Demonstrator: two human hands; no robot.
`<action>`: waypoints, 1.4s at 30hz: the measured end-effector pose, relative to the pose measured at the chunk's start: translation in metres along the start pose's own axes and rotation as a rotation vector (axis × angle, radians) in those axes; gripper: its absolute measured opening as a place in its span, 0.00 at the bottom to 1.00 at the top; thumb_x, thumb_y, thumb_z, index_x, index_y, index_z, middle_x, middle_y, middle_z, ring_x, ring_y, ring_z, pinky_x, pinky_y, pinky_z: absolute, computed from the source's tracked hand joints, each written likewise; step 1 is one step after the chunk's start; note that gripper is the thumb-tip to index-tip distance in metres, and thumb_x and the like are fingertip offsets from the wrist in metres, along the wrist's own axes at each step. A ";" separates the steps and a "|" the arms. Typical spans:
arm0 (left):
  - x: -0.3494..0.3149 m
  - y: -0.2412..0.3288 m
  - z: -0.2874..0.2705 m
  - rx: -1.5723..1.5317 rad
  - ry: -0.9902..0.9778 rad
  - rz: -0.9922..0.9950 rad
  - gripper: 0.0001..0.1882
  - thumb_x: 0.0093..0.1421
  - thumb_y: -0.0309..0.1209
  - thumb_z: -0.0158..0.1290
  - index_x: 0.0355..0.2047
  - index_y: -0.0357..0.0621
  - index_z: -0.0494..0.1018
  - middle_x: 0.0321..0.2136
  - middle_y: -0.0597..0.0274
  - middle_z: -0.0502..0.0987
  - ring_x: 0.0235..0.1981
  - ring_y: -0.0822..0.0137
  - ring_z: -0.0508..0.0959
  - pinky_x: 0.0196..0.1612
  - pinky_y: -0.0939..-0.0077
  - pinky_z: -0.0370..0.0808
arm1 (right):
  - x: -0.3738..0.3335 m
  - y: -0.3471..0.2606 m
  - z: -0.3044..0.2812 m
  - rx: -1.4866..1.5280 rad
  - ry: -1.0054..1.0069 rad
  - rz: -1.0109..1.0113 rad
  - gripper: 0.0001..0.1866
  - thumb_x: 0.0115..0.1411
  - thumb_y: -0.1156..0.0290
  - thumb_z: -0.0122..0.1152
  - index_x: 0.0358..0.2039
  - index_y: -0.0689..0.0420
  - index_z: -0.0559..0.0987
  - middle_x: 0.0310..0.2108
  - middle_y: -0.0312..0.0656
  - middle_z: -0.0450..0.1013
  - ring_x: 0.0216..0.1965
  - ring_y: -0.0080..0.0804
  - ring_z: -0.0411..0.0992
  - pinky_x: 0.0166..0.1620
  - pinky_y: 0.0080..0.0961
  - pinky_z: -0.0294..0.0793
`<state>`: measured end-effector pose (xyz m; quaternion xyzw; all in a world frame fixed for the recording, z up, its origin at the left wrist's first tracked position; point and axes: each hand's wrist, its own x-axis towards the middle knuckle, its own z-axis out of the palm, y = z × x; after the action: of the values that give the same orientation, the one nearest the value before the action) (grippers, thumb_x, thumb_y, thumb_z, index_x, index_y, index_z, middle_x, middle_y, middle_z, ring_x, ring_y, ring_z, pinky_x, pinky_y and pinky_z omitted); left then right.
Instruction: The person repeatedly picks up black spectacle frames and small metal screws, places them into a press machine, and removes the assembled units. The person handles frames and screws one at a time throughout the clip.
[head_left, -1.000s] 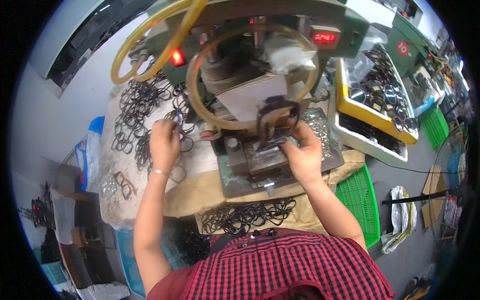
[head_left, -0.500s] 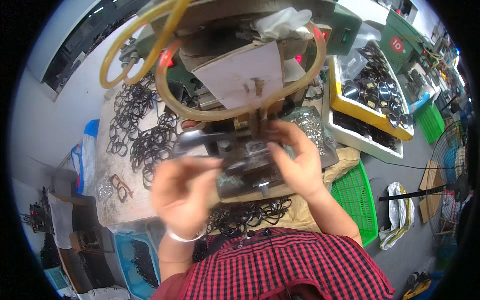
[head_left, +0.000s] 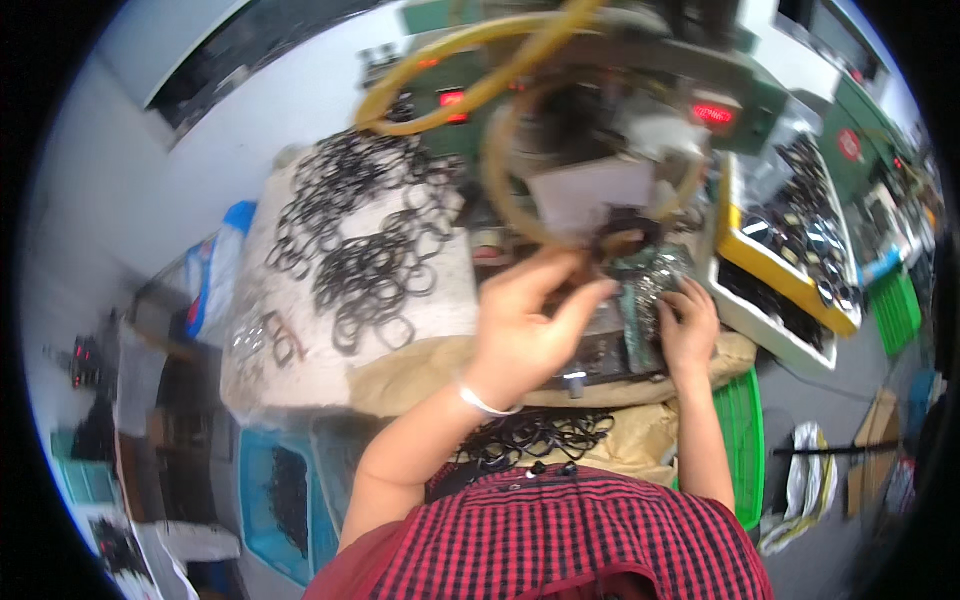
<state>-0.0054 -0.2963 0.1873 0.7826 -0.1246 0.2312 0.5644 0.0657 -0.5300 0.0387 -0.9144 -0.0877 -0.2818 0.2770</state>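
My left hand point(head_left: 530, 325), with a white bracelet at the wrist, is closed in a pinch in front of the machine. At its fingertips is a dark, motion-blurred eyeglass frame point(head_left: 622, 232). My right hand point(head_left: 690, 330) reaches into a tray of small shiny metal parts point(head_left: 655, 275) at the machine's right side. Its thumb and fingers are curled together among the parts; what they pinch is too small to make out. Below my left hand, the machine's dark metal base point(head_left: 600, 358) is partly covered.
Many dark eyeglass frames point(head_left: 375, 265) lie heaped on the pale table point(head_left: 300, 375) at left; more lie at the front edge point(head_left: 535, 435). A yellow foam box point(head_left: 790, 265) of sunglasses stands at right. A yellow hose point(head_left: 430, 120) loops over the machine. A blue bin point(head_left: 262, 530) sits lower left.
The view has shifted, so the table and machine sit farther right. My right hand has left the machine's middle for the metal parts. My left hand has moved right, toward the machine, with the frame.
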 end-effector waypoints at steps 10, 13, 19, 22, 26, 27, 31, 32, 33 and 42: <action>-0.081 -0.031 -0.063 0.506 0.392 0.202 0.08 0.54 0.19 0.59 0.36 0.38 0.78 0.37 0.54 0.82 0.41 0.62 0.80 0.48 0.70 0.73 | -0.006 -0.002 -0.005 0.081 0.109 -0.065 0.09 0.58 0.78 0.61 0.40 0.59 0.81 0.32 0.46 0.77 0.34 0.45 0.73 0.41 0.35 0.72; -0.053 -0.055 -0.128 0.516 0.678 0.008 0.06 0.59 0.21 0.55 0.37 0.35 0.78 0.39 0.57 0.80 0.42 0.65 0.79 0.50 0.72 0.74 | -0.012 0.005 -0.015 0.205 0.108 0.064 0.07 0.58 0.76 0.63 0.38 0.59 0.82 0.34 0.46 0.79 0.35 0.39 0.76 0.41 0.31 0.73; -0.016 -0.129 -0.220 1.063 0.424 -0.086 0.06 0.53 0.28 0.60 0.33 0.46 0.82 0.35 0.56 0.81 0.41 0.56 0.77 0.48 0.67 0.70 | 0.002 -0.031 -0.015 0.303 -0.017 0.141 0.07 0.58 0.75 0.63 0.37 0.60 0.82 0.36 0.47 0.79 0.36 0.39 0.77 0.42 0.30 0.74; -0.005 -0.167 -0.223 1.370 0.190 -0.340 0.10 0.53 0.27 0.57 0.36 0.50 0.82 0.36 0.54 0.80 0.41 0.53 0.78 0.45 0.62 0.74 | 0.001 -0.024 -0.011 0.396 0.000 0.194 0.08 0.60 0.77 0.59 0.40 0.61 0.80 0.35 0.49 0.79 0.36 0.40 0.77 0.43 0.31 0.74; -0.019 -0.228 -0.234 1.423 0.200 -0.505 0.16 0.54 0.23 0.50 0.40 0.54 0.81 0.36 0.52 0.80 0.39 0.49 0.81 0.38 0.56 0.77 | -0.014 0.002 -0.014 0.352 -0.014 0.236 0.06 0.65 0.79 0.54 0.42 0.65 0.75 0.36 0.41 0.77 0.40 0.24 0.75 0.47 0.20 0.71; -0.022 -0.229 -0.233 1.403 0.263 -0.400 0.13 0.56 0.26 0.51 0.39 0.55 0.81 0.34 0.54 0.81 0.36 0.51 0.81 0.37 0.58 0.77 | -0.020 0.007 -0.016 0.332 0.002 0.248 0.06 0.65 0.79 0.54 0.41 0.65 0.75 0.35 0.41 0.77 0.40 0.24 0.74 0.47 0.20 0.71; -0.039 -0.221 -0.228 1.282 0.421 -0.290 0.10 0.60 0.34 0.54 0.41 0.57 0.80 0.32 0.57 0.82 0.32 0.52 0.81 0.34 0.60 0.76 | -0.036 0.012 -0.042 0.191 0.156 0.185 0.06 0.60 0.79 0.57 0.37 0.61 0.81 0.35 0.46 0.78 0.38 0.40 0.76 0.45 0.31 0.73; -0.040 -0.220 -0.231 1.242 0.436 -0.302 0.11 0.59 0.35 0.55 0.42 0.58 0.80 0.32 0.57 0.83 0.33 0.51 0.82 0.35 0.59 0.76 | -0.034 0.006 -0.048 0.244 0.141 0.199 0.06 0.59 0.79 0.58 0.36 0.61 0.81 0.35 0.45 0.78 0.37 0.40 0.76 0.45 0.31 0.73; -0.036 -0.214 -0.228 1.201 0.447 -0.308 0.12 0.59 0.36 0.55 0.44 0.60 0.79 0.33 0.57 0.83 0.34 0.50 0.82 0.36 0.59 0.77 | -0.032 -0.002 -0.052 0.296 0.132 0.218 0.06 0.58 0.79 0.58 0.36 0.61 0.82 0.35 0.45 0.79 0.37 0.40 0.76 0.44 0.30 0.73; -0.031 -0.226 -0.219 1.011 0.278 -0.299 0.14 0.59 0.31 0.53 0.45 0.50 0.80 0.35 0.54 0.83 0.35 0.58 0.83 0.39 0.65 0.77 | 0.025 -0.102 -0.028 0.671 -0.077 0.036 0.12 0.52 0.79 0.62 0.39 0.61 0.82 0.37 0.48 0.79 0.40 0.42 0.76 0.47 0.32 0.73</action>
<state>0.0223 -0.0172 0.0415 0.9278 0.1905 0.2806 0.1558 0.0410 -0.4606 0.1181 -0.7838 -0.1699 -0.1975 0.5638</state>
